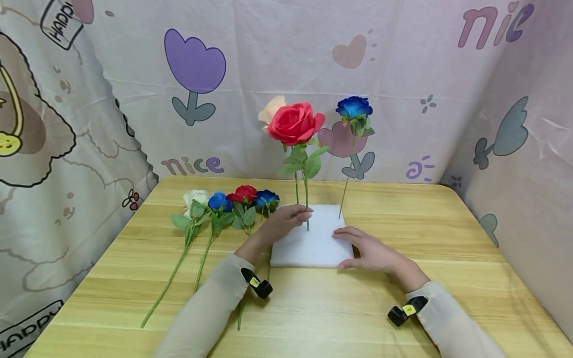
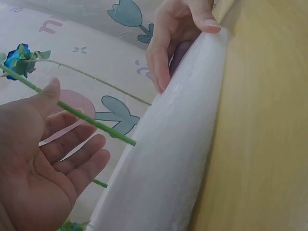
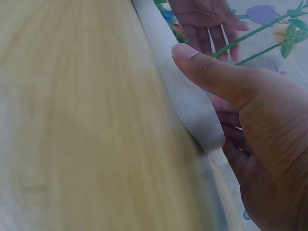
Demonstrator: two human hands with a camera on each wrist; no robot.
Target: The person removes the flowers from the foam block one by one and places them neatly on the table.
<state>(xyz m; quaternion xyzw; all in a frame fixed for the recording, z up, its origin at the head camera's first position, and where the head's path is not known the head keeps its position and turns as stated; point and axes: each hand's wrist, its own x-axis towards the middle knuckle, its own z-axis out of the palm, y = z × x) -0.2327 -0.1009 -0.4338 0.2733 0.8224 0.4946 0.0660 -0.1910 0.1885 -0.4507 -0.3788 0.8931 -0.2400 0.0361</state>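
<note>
A white foam block (image 1: pixel 309 251) lies on the table with three roses standing in it: a red rose (image 1: pixel 295 124), a cream rose (image 1: pixel 271 109) partly behind it, and a blue rose (image 1: pixel 354 107) leaning at the far right edge. My left hand (image 1: pixel 285 222) is beside the red rose's green stem (image 2: pixel 103 127), its fingers loosely bent and not closed round it. At the block's near right corner my right hand (image 1: pixel 373 252) grips the foam. Its thumb (image 3: pixel 211 70) lies along the near edge while the fingers reach over to the far side.
Several roses lie on the wooden table (image 1: pixel 403 209) to the left: a white rose (image 1: pixel 197 199), a blue rose (image 1: pixel 220 201), a red rose (image 1: pixel 243 194) and a darker blue rose (image 1: pixel 266 200). My left forearm crosses some of their stems. A printed curtain (image 1: pixel 286 59) stands behind the table.
</note>
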